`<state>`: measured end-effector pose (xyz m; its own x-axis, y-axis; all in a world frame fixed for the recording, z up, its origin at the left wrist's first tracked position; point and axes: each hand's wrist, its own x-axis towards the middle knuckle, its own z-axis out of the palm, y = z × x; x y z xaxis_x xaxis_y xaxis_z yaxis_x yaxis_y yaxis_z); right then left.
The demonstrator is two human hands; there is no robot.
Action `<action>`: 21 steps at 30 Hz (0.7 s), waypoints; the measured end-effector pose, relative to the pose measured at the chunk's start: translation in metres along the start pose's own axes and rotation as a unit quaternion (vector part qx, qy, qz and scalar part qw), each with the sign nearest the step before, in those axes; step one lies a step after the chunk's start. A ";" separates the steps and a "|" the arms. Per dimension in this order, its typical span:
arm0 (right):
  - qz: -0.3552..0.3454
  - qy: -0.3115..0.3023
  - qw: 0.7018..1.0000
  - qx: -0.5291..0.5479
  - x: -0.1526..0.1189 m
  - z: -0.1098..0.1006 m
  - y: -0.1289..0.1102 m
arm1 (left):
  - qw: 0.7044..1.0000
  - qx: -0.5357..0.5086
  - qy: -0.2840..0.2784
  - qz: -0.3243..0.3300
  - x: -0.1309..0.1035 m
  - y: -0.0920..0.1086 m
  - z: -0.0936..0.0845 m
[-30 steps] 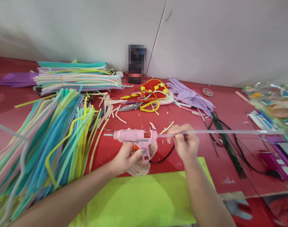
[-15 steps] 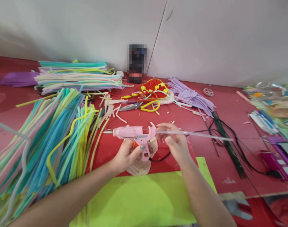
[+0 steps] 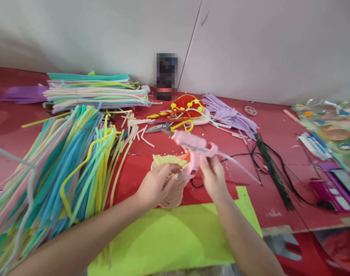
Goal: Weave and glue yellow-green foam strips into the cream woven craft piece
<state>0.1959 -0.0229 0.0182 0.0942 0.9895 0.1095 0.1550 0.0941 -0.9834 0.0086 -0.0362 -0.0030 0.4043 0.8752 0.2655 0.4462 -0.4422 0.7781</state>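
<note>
My right hand (image 3: 211, 179) grips a pink hot glue gun (image 3: 192, 147), which is blurred and tilted with its nozzle pointing up and to the left. A clear glue stick (image 3: 241, 168) juts from the back of the gun toward the right. My left hand (image 3: 157, 184) lies with curled fingers on a cream and yellow fan-shaped piece (image 3: 167, 160) on the red table (image 3: 272, 126). Its fingertips touch the gun's handle. The gun's black cord (image 3: 196, 186) runs below it.
A big heap of coloured pipe cleaners (image 3: 62, 168) fills the left, with a stacked bundle (image 3: 91, 94) behind. Scissors (image 3: 157, 128), a red and yellow craft piece (image 3: 187, 105), purple strips (image 3: 229, 117) and green wires (image 3: 271, 168) lie beyond. A lime sheet (image 3: 175, 241) lies near me.
The glue gun swung from level to tilted, nozzle up and left, and passed into my right hand. My left hand dropped from the handle onto the fan-shaped piece. The glue stick shows shorter.
</note>
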 end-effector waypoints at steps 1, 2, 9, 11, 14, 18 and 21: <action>0.007 0.025 1.000 0.009 0.004 -0.006 0.000 | 0.998 0.056 -0.009 0.034 -0.001 0.003 0.001; 0.021 0.038 0.999 0.026 0.008 -0.014 0.001 | 0.991 0.115 -0.020 0.072 -0.003 0.006 0.004; 0.096 0.024 0.995 0.003 0.030 -0.060 0.009 | 0.894 0.419 -0.051 0.150 -0.030 0.027 0.034; 0.120 0.003 0.991 -0.063 0.032 -0.068 0.011 | 0.881 0.447 -0.057 0.142 -0.035 0.029 0.037; 0.118 -0.003 0.987 -0.112 0.032 -0.074 0.013 | 0.881 0.450 -0.078 0.124 -0.031 0.027 0.030; 0.053 0.024 0.986 -0.155 0.031 -0.078 0.017 | 0.927 0.349 -0.113 0.079 -0.009 0.017 0.004; 0.025 0.045 0.980 -0.192 0.031 -0.082 0.020 | 0.949 0.264 -0.141 0.101 0.007 0.003 -0.015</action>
<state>0.2823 0.0005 0.0137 0.1939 0.9767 0.0919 0.5058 -0.0193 -0.8624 0.0005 -0.0288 0.0102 0.6887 0.7078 0.1570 0.6445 -0.6969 0.3146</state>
